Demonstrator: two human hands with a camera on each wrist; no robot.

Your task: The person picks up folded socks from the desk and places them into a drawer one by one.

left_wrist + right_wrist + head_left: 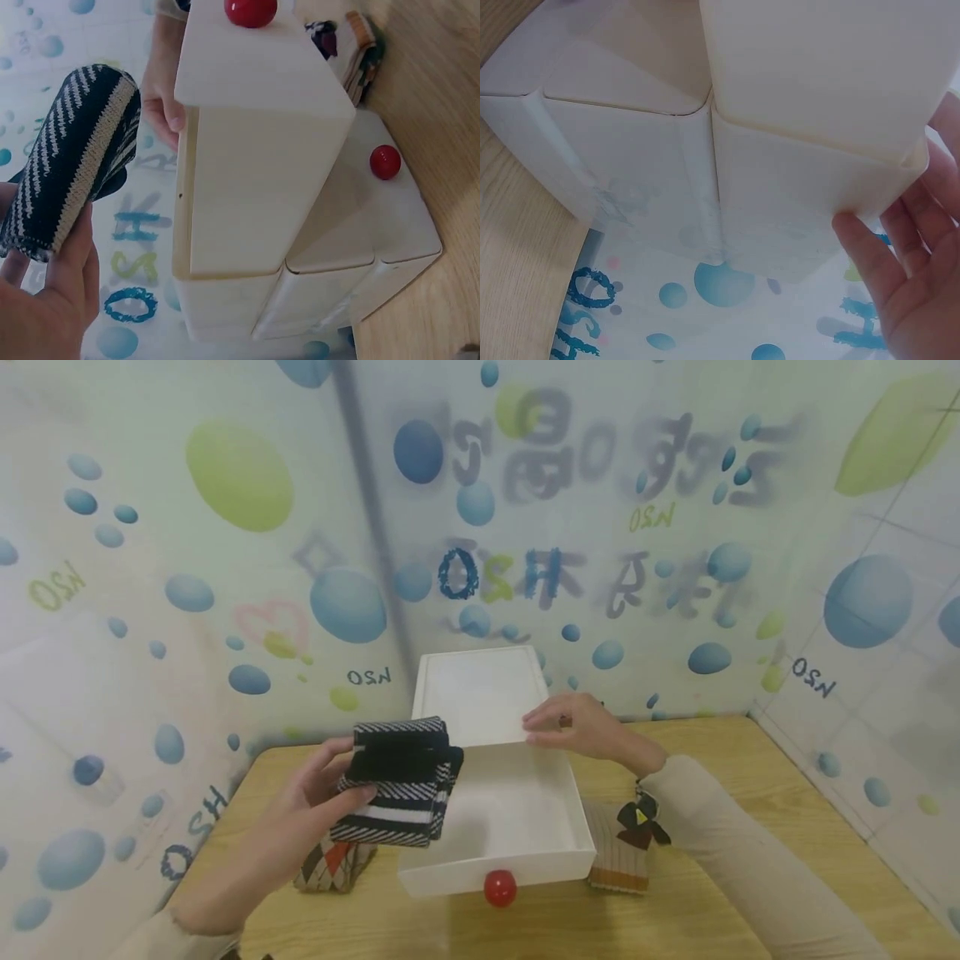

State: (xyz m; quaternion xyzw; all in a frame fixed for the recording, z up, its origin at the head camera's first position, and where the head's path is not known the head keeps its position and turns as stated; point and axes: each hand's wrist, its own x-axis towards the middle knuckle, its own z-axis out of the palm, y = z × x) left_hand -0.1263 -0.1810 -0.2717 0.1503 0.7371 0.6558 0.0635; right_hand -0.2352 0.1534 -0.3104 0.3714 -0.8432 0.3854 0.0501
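Observation:
My left hand (pixel 322 793) pinches a folded pair of black-and-white knitted socks (pixel 393 810), thumb in front and fingers behind. The socks are left of the pulled-out drawer (pixel 498 822) of a white drawer cabinet (pixel 483 693), overlapping its edge in the head view. That drawer has a red knob (pixel 500 888) on its front, and its visible floor is bare. My right hand (pixel 581 727) grips the cabinet's upper right front corner; in the right wrist view the thumb (pixel 866 251) lies against the side wall.
Folded argyle socks (pixel 330 867) lie on the wooden table (pixel 697 910) left of the drawer. Beige ribbed socks with an orange stripe (pixel 618 860) lie to its right. A lower drawer carries another red knob (pixel 385 162). A bubble-printed curtain (pixel 480 527) hangs behind the table.

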